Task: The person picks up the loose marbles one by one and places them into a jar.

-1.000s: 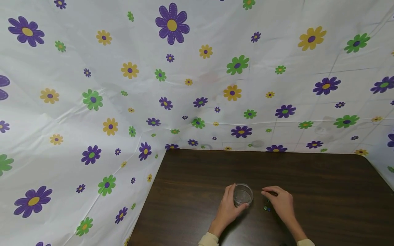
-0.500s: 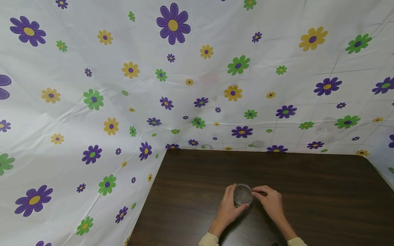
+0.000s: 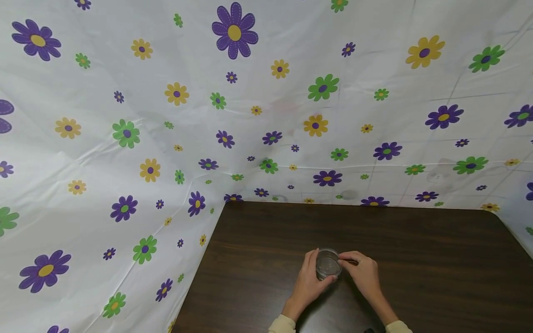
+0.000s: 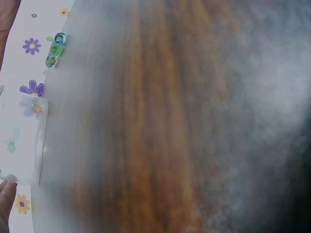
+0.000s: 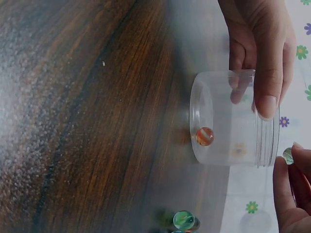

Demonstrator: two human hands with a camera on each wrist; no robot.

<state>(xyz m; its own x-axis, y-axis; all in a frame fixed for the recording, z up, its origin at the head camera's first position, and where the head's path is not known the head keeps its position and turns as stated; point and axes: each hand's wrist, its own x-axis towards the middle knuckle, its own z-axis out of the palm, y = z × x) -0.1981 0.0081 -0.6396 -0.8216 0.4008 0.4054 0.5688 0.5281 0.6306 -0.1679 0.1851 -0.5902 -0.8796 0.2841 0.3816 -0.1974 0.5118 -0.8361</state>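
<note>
A clear plastic jar (image 3: 328, 265) stands on the dark table; my left hand (image 3: 309, 281) grips its side, thumb near the rim. At the jar's rim, on the right, is my right hand (image 3: 363, 274). Thumb and finger there pinch a greenish glass marble (image 5: 288, 156), shown in the right wrist view beside the jar's mouth. Inside the jar an orange-and-white marble (image 5: 204, 136) lies at the bottom. Several blue and green marbles (image 4: 56, 50) sit on the table beside the jar; the right hand hides them in the head view.
The dark wood table (image 3: 266, 240) has its far edge against a white cloth (image 3: 187, 134) printed with purple, green and yellow flowers. That cloth also hangs along the left side. A small black object (image 3: 369, 330) shows at the bottom edge, by the right forearm.
My right hand has moved left from above the loose marbles to the jar's rim, bringing a marble with it. My left hand and the jar have stayed in place.
</note>
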